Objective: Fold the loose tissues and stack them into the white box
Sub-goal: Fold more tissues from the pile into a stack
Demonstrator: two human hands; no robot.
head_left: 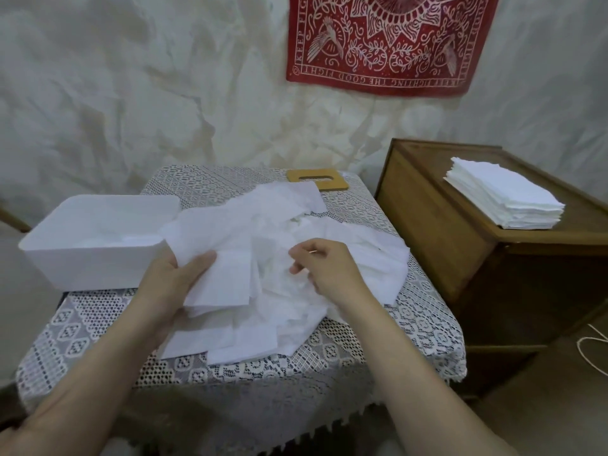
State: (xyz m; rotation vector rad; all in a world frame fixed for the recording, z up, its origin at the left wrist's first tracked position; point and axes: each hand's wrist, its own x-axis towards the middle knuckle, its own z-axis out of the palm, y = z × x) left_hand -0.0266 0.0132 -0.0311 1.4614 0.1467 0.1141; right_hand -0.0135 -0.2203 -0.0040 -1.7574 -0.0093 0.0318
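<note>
Two loose tissues (227, 278): one within curled left fingers (201, 262), another between narrowly pinched right fingers (301, 266).

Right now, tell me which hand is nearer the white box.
Left. The left hand holds a tissue just beside the white box; the right hand pinches the tissue pile farther right.

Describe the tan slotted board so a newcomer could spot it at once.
Start at the lace-covered table mid-view. At its far edge, behind the heap of loose tissues, lies the tan board. It is the only flat brown thing there, with a long slot cut through it.
</note>
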